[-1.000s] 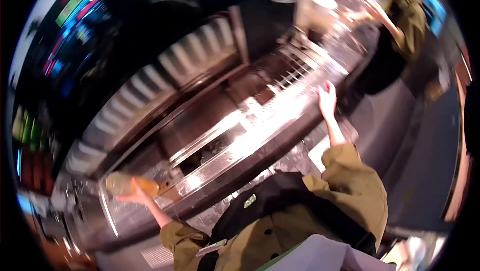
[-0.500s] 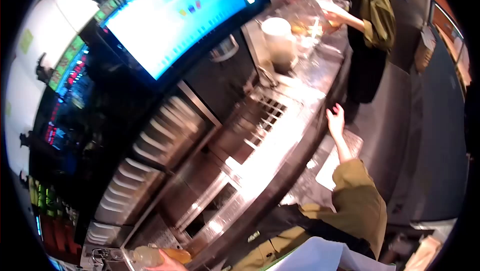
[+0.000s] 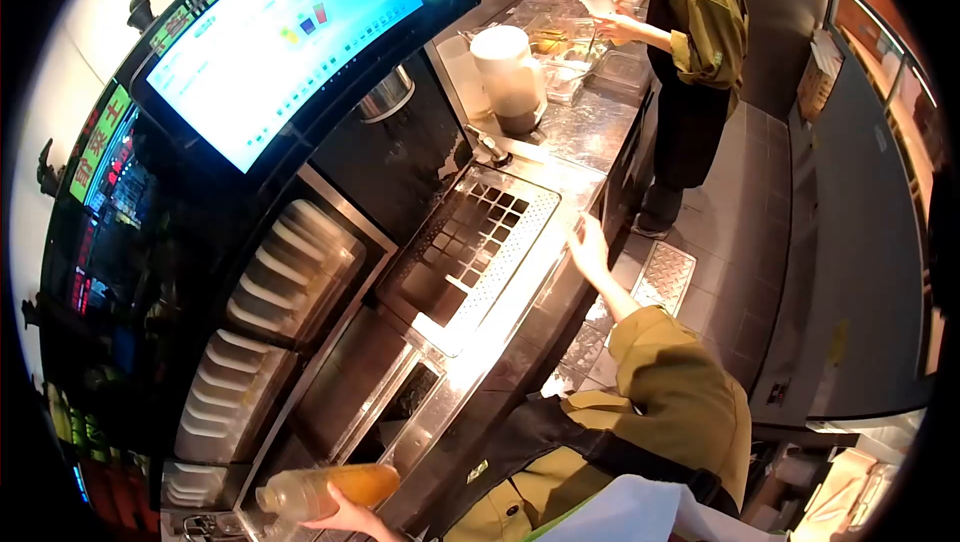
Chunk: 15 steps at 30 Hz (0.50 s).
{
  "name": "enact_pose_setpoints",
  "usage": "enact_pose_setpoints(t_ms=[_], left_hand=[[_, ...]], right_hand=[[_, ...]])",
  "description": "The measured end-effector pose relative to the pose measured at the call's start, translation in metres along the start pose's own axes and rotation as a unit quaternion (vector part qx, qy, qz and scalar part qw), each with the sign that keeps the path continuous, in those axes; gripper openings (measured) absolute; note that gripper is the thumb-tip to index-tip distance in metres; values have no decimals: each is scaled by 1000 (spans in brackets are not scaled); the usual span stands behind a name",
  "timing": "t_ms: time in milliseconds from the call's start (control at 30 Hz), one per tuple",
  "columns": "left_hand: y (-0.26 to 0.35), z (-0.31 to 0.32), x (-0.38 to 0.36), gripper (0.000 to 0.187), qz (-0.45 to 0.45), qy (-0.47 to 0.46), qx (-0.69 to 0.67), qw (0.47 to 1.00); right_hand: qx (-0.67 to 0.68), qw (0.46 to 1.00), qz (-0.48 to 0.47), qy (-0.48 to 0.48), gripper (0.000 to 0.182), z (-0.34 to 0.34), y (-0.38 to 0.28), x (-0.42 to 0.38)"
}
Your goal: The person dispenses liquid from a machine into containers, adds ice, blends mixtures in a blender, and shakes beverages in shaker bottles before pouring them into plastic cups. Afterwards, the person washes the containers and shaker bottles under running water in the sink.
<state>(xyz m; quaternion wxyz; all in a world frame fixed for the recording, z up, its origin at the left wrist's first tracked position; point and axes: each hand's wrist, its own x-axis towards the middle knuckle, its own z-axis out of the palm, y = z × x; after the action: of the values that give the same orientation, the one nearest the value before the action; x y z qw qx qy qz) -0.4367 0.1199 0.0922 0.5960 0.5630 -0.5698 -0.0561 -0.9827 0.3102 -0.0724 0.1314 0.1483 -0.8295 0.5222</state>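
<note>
The grip of the left hand [image 3: 345, 520] is closed around a bottle [image 3: 325, 488] of orange liquid, held level, low beside the worktop [image 3: 520, 292]. The right hand [image 3: 588, 247] is held open, empty, above the worktop edge near the drain grille [image 3: 470, 242].

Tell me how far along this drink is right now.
Done: the shaker bottle already holds orange liquid, about half full. In hand: the left hand grips that bottle, lying on its side, low by the steel counter; the right hand hovers open and empty over the counter edge. Left: no serving cup shows nearby, so pouring seems not yet done.
</note>
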Motion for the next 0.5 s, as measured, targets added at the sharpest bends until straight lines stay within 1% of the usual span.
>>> enact_pose_setpoints(t_ms=[67, 100, 133, 200, 267, 300, 333, 400, 467, 500], left_hand=[[1, 12, -12, 100, 41, -36, -29, 998], [6, 16, -19, 101, 27, -63, -51, 996], [11, 22, -27, 103, 5, -83, -65, 994], [28, 37, -41, 106, -3, -122, -189, 974], [31, 52, -54, 106, -27, -161, -240, 957], [42, 57, -59, 104, 9, -173, -231, 957], [46, 64, -67, 102, -26, -193, -291, 937], [53, 76, -78, 91, -2, -227, -334, 915], [70, 84, -88, 92, -10, -245, -374, 894], [76, 87, -91, 92, -12, -256, -371, 893]], right_hand=[[-43, 994, -85, -59, 61, -10, -31, -20], [-63, 988, -96, -100, 72, -3, -25, -31], [-73, 982, -106, -135, 79, -2, -26, -39], [-150, 971, -79, -170, 83, 10, -14, -54], [-112, 978, -81, -159, 85, 10, -13, -52], [-94, 980, -79, -156, 85, 9, -12, -54], [-95, 979, -75, -166, 85, 7, -13, -55], [-99, 975, -69, -185, 86, 3, -15, -51], [-104, 973, -73, -192, 86, 0, -16, -50], [-102, 973, -70, -196, 86, -1, -18, -50]])
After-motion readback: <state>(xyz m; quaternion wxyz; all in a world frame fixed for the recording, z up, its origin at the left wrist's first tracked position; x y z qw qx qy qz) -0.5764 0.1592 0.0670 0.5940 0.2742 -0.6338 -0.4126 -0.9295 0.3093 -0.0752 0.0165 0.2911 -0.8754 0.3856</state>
